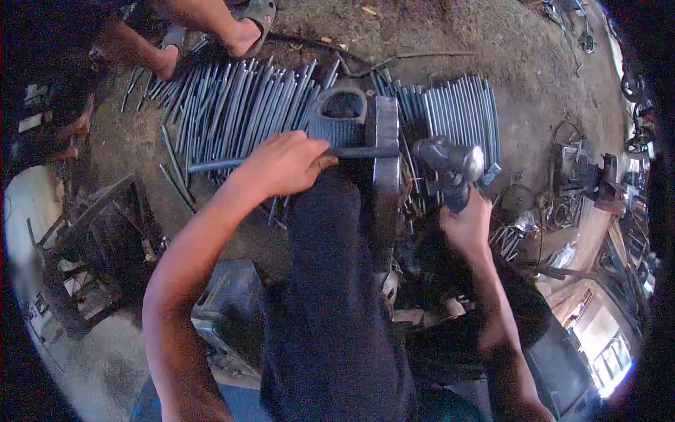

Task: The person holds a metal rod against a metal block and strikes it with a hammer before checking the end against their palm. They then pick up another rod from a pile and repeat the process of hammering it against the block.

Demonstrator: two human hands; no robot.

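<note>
My left hand [285, 162] is closed around a dark metal rod [218, 164], held roughly level from left to right. The rod's right end lies across a narrow upright steel block [387, 130] with a bright, worn top. In my right hand [470, 218] is the handle of a hammer [446, 158]. Its rounded shiny face points right, and the head is just right of the block, apart from the rod. A grey ribbed shoe [337, 130] at the end of my dark trouser leg is beside the block's left side.
Many metal rods lie on the ground in a left pile [239, 105] and a neater right pile [460, 112]. Another person's feet [242, 35] stand at the upper left. A metal box [228, 292] is at lower left; machinery [590, 169] stands at right.
</note>
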